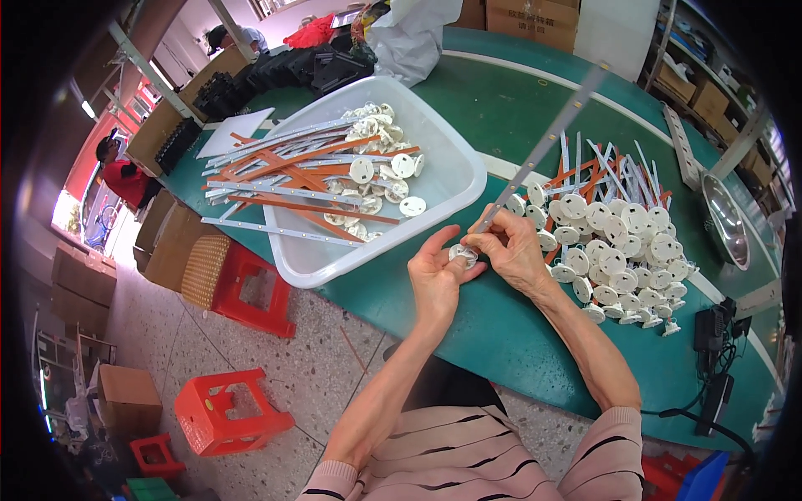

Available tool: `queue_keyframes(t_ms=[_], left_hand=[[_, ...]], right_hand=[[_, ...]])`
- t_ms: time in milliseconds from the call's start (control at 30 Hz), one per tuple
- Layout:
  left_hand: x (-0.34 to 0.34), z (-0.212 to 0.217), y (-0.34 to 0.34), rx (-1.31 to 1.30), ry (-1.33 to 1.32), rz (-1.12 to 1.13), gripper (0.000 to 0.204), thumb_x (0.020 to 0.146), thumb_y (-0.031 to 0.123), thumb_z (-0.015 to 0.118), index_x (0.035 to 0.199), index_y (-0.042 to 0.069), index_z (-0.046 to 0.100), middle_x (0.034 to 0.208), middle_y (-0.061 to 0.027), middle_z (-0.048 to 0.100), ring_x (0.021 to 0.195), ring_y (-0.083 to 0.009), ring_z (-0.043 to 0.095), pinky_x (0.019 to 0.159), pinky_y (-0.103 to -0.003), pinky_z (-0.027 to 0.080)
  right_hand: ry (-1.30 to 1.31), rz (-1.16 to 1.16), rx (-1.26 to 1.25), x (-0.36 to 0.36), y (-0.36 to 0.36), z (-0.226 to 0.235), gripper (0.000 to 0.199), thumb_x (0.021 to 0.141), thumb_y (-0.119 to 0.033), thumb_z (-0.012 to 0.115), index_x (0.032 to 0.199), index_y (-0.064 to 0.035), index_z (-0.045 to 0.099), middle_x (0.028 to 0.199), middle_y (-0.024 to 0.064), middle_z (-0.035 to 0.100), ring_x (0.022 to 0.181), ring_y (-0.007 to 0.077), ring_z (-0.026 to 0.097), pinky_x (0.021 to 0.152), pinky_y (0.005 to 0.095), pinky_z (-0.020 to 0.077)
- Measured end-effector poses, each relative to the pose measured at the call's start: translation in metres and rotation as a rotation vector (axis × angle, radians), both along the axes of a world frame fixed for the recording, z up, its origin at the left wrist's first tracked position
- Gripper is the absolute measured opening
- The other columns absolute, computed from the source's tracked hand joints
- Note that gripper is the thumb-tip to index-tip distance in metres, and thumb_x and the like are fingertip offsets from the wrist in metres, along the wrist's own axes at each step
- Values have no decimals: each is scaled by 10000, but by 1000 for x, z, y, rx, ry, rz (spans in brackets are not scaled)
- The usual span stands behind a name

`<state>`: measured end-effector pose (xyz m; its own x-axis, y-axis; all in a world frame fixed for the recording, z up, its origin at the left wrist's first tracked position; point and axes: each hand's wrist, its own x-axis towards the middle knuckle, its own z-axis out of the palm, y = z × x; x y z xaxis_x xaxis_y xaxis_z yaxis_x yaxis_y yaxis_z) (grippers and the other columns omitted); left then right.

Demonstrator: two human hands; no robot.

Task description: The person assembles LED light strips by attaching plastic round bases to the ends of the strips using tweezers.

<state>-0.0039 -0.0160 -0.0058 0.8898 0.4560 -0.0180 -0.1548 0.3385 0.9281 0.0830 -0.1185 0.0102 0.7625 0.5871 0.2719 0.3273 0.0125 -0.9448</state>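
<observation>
Above the table's front part, my left hand (436, 284) is closed around a small white round plastic piece (462, 255). My right hand (516, 253) pinches the lower end of a long grey LED strip (555, 125), right at that piece. The strip slants up to the right, away from my fingers. Whether its end is joined to the white piece is hidden by my fingertips. To the right lies a pile of white round pieces (618, 259) with grey and orange strips (589, 163). At left a white plastic tub (334, 271) holds more strips (288, 167) and white discs (362, 170).
A metal bowl (725, 221) and black power adapters (710, 330) sit at the table's right. Black parts (322, 71) and a white bag (409, 37) lie beyond the tub. Red stools (225, 409) stand on the floor at left. A person in red (125, 179) is farther off.
</observation>
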Motion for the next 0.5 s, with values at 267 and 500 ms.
queue_keyframes(t_ms=[267, 500], left_hand=[[-3, 7, 2, 66, 29, -136, 551, 855, -54, 455, 1372, -63, 264, 1046, -229, 596, 886, -265, 639, 759, -354, 579], [-4, -2, 9, 29, -12, -135, 581, 942, 231, 515, 1406, -3, 254, 1222, -278, 501, 889, -305, 650, 738, -362, 566]], right_hand=[[18, -54, -7, -3, -10, 9, 67, 791, -8, 632, 838, 13, 589, 720, 54, 644, 660, 102, 606, 606, 246, 486], [93, -176, -23, 35, -35, 82, 165, 762, -46, 609, 906, 34, 600, 696, 105, 655, 579, 109, 604, 545, 258, 494]])
